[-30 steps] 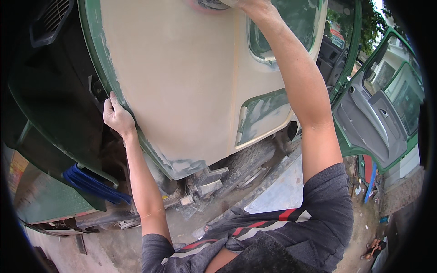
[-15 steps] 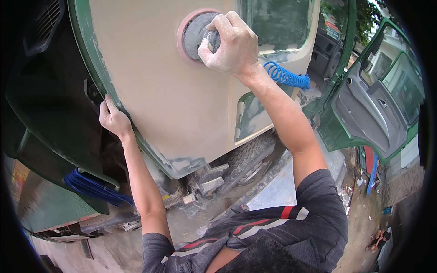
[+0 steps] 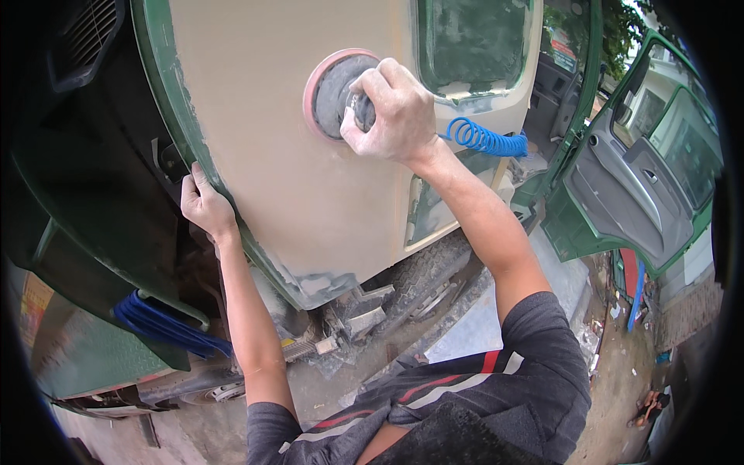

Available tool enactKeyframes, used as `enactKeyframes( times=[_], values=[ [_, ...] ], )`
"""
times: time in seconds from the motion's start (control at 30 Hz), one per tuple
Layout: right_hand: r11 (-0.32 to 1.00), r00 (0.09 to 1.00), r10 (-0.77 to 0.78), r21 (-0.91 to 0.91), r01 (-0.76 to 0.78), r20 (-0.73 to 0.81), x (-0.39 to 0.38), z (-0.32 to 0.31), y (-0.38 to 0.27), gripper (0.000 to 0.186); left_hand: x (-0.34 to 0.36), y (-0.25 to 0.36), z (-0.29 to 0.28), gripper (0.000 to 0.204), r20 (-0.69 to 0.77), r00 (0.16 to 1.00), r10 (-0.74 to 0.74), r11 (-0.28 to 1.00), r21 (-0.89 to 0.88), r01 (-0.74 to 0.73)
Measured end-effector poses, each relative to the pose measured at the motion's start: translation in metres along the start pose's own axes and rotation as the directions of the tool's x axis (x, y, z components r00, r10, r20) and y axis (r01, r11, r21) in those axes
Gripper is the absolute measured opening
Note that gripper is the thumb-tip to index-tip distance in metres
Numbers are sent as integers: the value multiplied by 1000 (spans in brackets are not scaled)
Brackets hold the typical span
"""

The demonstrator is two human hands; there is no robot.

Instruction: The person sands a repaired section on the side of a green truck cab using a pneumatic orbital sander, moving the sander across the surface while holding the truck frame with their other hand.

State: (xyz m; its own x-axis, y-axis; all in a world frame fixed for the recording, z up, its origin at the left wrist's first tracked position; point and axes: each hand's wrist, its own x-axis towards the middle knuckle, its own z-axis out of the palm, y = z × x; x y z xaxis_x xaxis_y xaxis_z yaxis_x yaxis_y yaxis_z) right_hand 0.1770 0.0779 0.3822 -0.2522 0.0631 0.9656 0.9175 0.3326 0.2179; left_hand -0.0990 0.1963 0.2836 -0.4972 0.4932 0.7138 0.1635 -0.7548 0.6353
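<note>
My right hand (image 3: pixel 395 112), dusted white, is closed round the top of a round grey sander (image 3: pixel 333 89) with a pink-edged disc. The disc lies against a beige, filler-coated truck cab panel (image 3: pixel 287 201). My left hand (image 3: pixel 208 203) grips the green left edge (image 3: pixel 174 101) of that panel, its fingers bent over the rim and partly hidden. Beside my right wrist, a coiled blue air hose (image 3: pixel 488 139) stretches off to the right.
An open green truck door (image 3: pixel 632 186) with grey trim stands at the right. Below the panel are a dusty tyre (image 3: pixel 434 267) and frame parts. Bundled dark blue hose (image 3: pixel 167 325) hangs at the lower left. Another person (image 3: pixel 649 407) is far off at the lower right.
My right hand has moved the sander a little way down the panel in view. The whole panel and my left hand also appear shifted slightly right.
</note>
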Motion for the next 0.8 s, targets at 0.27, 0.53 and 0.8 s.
enactKeyframes(
  times=[0.27,0.53,0.8],
  values=[
    [996,994,30,-77,-38,-102,129,-11,64,23,-3,4,4,49,-11,1000,-28,1000,-1,28],
    [999,998,51,-6,-51,-28,57,-8,8,20,-1,2,1,55,-51,998,-26,999,-20,25],
    [990,984,109,-75,-120,-139,70,-1,27,17,-1,4,4,51,-35,999,-36,999,-23,35]
  ],
)
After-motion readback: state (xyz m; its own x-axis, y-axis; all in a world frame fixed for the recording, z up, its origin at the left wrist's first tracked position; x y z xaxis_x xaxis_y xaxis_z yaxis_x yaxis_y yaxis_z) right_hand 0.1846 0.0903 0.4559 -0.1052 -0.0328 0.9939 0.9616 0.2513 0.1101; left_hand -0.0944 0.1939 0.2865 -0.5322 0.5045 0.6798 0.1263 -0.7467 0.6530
